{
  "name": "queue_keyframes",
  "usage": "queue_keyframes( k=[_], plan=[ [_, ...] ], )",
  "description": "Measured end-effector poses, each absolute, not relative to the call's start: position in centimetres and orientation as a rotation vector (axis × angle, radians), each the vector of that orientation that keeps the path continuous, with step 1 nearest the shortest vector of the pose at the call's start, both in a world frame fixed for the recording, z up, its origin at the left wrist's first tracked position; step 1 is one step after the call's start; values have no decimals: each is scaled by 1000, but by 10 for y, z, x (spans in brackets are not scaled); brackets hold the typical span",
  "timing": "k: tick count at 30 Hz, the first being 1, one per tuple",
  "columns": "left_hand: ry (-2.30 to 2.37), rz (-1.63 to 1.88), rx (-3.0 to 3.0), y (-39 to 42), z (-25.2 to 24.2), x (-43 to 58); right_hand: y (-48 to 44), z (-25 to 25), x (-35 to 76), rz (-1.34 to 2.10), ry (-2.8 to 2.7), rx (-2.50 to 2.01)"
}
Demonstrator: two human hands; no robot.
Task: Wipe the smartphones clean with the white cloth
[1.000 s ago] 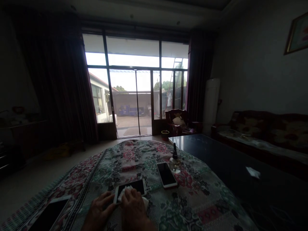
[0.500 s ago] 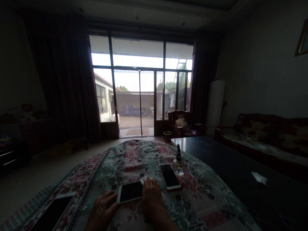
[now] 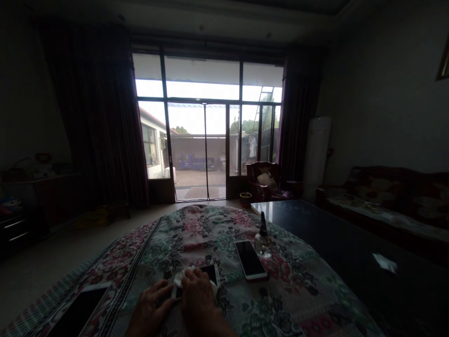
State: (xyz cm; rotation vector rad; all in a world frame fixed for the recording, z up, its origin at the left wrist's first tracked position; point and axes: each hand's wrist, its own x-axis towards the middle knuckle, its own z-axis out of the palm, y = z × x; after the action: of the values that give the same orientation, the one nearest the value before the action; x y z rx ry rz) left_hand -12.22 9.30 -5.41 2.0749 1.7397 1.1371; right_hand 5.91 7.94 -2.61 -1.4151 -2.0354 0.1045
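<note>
the right-hand grip (image 3: 198, 297) hides most of a phone (image 3: 210, 273) and white cloth (image 3: 178, 280).

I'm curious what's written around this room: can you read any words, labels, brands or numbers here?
Nothing is readable. The phone under the right hand, the phone beside it and the phone at lower left show dark, textless screens. The glass bottle and the blue truck outside are too small to read.
</note>
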Motion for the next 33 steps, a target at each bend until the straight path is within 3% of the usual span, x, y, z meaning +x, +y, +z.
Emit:
queue_keyframes(
  k=[13, 25, 33],
  plan=[
    [1779, 995, 2089, 88, -39, -120, 116, -52, 105, -178, -1767, -1597],
    [1652, 1176, 2049, 82, -31, -114, 69, -13, 55, 271, -2148, -1440],
    [1729, 1027, 2069, 89, -42, -122, 80, -11, 80, 187, -1971, -1593]
  ],
)
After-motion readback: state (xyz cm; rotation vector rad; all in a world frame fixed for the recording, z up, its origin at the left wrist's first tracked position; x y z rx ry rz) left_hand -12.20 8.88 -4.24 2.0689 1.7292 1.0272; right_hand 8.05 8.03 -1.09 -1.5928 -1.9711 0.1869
